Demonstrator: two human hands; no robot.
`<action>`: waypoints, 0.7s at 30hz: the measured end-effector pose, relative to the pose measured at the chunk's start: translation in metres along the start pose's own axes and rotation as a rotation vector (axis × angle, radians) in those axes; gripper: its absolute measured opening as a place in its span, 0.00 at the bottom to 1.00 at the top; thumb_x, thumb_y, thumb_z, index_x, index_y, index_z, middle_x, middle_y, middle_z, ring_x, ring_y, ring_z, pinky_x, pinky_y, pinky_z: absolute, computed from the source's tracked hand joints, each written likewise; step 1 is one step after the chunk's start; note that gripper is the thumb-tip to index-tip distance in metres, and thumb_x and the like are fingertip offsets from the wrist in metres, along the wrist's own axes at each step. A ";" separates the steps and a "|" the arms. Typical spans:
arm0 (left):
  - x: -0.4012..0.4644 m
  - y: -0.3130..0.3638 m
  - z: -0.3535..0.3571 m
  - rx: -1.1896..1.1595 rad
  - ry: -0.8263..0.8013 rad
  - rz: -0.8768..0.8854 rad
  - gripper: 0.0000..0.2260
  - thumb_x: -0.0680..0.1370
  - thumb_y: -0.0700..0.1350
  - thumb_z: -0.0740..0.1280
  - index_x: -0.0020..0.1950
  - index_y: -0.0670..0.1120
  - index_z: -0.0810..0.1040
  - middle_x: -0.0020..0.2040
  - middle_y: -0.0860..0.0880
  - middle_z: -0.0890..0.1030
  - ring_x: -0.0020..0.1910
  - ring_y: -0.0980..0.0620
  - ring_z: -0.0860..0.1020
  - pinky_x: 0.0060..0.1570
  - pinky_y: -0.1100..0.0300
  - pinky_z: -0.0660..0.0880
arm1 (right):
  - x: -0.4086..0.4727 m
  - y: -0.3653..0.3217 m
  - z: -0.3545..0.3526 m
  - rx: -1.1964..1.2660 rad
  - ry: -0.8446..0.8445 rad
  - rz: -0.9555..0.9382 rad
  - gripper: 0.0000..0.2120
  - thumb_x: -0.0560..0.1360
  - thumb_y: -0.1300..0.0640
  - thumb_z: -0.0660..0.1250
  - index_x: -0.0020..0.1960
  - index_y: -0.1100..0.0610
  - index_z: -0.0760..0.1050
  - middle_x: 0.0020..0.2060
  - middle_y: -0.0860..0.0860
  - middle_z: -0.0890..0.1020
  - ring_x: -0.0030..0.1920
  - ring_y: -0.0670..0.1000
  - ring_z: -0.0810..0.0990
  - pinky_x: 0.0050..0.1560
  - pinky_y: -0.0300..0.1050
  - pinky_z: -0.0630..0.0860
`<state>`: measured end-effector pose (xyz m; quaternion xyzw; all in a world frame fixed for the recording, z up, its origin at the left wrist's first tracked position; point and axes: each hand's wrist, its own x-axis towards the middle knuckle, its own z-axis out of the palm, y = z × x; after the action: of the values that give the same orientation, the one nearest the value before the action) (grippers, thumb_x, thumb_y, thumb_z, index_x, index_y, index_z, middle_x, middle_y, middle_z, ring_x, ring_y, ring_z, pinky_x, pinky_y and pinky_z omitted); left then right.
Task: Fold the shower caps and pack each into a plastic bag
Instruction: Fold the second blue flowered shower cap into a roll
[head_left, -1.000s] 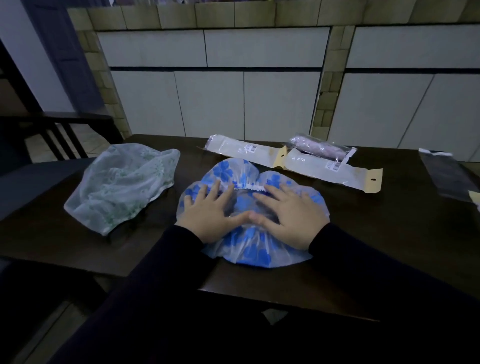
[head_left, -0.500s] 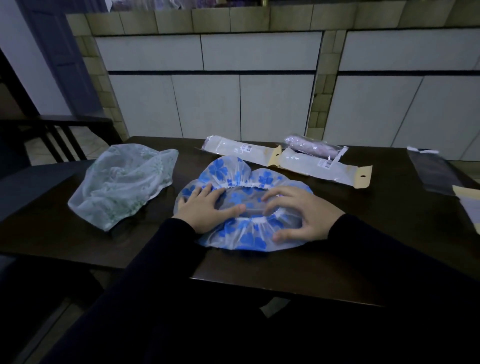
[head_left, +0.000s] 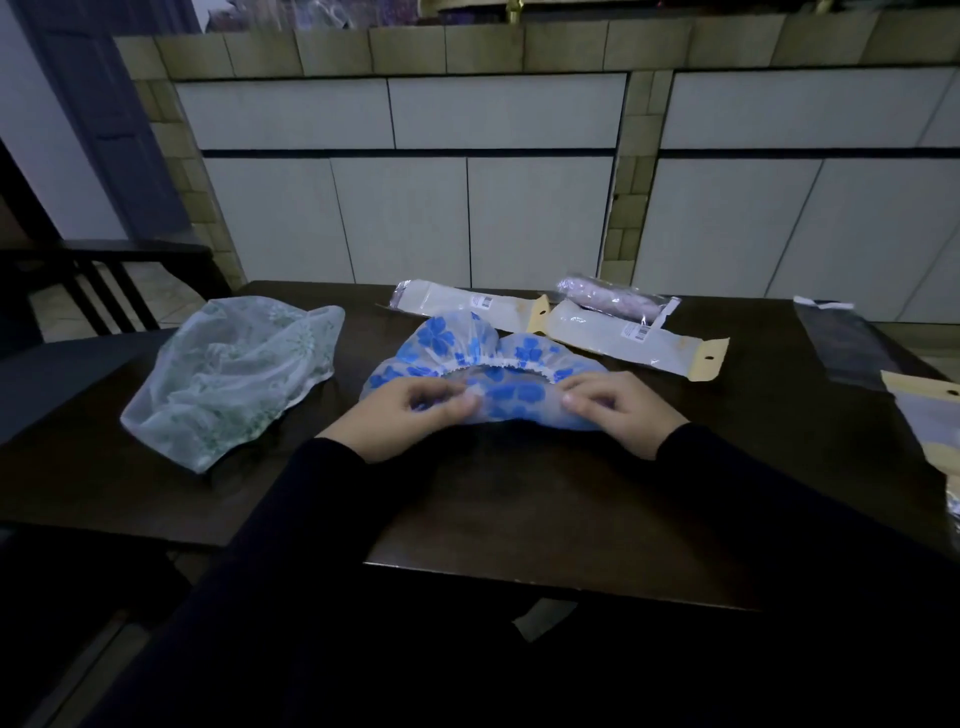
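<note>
place: home kitchen or dining area | landmark: dark wooden bench (head_left: 571, 519) | behind bench: tiled counter (head_left: 467, 52) with white cabinet doors (head_left: 400, 218) beneath | left of bench: dark chair (head_left: 104, 280), tiled floor (head_left: 150, 291), blue door (head_left: 119, 130)

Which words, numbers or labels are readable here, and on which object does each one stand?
No text reads legibly.
White barcode sticker on the left flat white plastic bag: too small and blurred.
White barcode sticker on the right flat white plastic bag: too small and blurred.
Blue-flowered clear shower cap, green-patterned shower cap: patterns only, no text.
</note>
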<state>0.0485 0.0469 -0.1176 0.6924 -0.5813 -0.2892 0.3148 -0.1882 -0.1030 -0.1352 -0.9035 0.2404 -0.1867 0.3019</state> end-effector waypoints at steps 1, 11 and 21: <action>-0.003 -0.002 -0.002 0.013 -0.049 0.004 0.33 0.61 0.75 0.67 0.59 0.59 0.80 0.60 0.63 0.79 0.61 0.63 0.75 0.68 0.54 0.67 | 0.002 -0.003 0.000 0.068 0.050 0.066 0.10 0.80 0.48 0.60 0.46 0.46 0.79 0.51 0.45 0.81 0.53 0.44 0.77 0.62 0.52 0.72; 0.005 -0.013 -0.010 0.102 0.365 0.021 0.08 0.80 0.46 0.64 0.57 0.50 0.80 0.52 0.54 0.81 0.52 0.56 0.77 0.51 0.62 0.69 | -0.003 0.008 -0.011 0.070 -0.019 -0.051 0.28 0.65 0.35 0.68 0.61 0.47 0.76 0.62 0.44 0.73 0.63 0.40 0.71 0.61 0.37 0.70; 0.024 -0.010 -0.011 0.377 0.299 -0.225 0.20 0.73 0.60 0.69 0.57 0.47 0.79 0.54 0.48 0.81 0.50 0.51 0.77 0.48 0.60 0.69 | 0.015 0.012 -0.020 -0.110 0.305 0.329 0.14 0.75 0.44 0.66 0.48 0.55 0.77 0.46 0.46 0.79 0.46 0.45 0.76 0.50 0.43 0.74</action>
<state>0.0671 0.0255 -0.1190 0.8341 -0.4914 -0.1032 0.2284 -0.1898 -0.1285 -0.1245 -0.8287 0.4369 -0.2559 0.2387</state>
